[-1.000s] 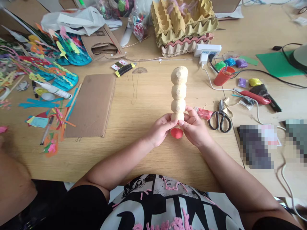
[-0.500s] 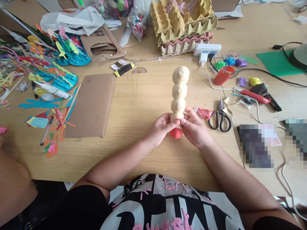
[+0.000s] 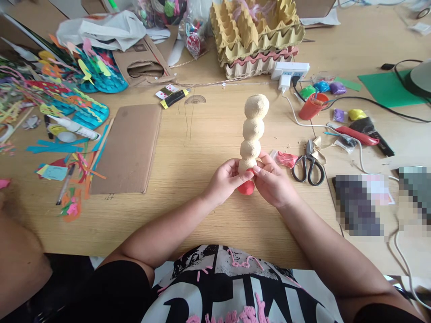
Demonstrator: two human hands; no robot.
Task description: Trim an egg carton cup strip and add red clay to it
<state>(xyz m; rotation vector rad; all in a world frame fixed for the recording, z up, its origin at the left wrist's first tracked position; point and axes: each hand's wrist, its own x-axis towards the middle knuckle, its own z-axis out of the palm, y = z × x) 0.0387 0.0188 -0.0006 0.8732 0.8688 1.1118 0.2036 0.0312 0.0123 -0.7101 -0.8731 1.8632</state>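
Note:
Between my two hands is a strip of rounded cream egg-carton cups [image 3: 252, 129], with its far end pointing away from me. Red clay [image 3: 246, 188] covers the end cup nearest me, and a small red bit shows by my thumbs. My left hand [image 3: 222, 180] grips the strip's near part from the left, thumb on top. From the other side my right hand [image 3: 275, 183] pinches the same part, its thumb pressing close to the small red bit. The fingers beneath are partly hidden. A packet of red clay [image 3: 286, 159] lies just beyond my right hand.
Black-handled scissors [image 3: 308, 168] lie to the right, below a red cup [image 3: 313, 106]. Stacked egg trays [image 3: 259, 45] stand at the back beside a power strip [image 3: 290, 70]. Brown cardboard [image 3: 126, 148] and paper scraps are on the left. Another person's arm [image 3: 20, 255] rests at the left edge.
The strip has tilted slightly: its far end has shifted a little right and its red end a little left. Both hands keep their hold in nearly the same place.

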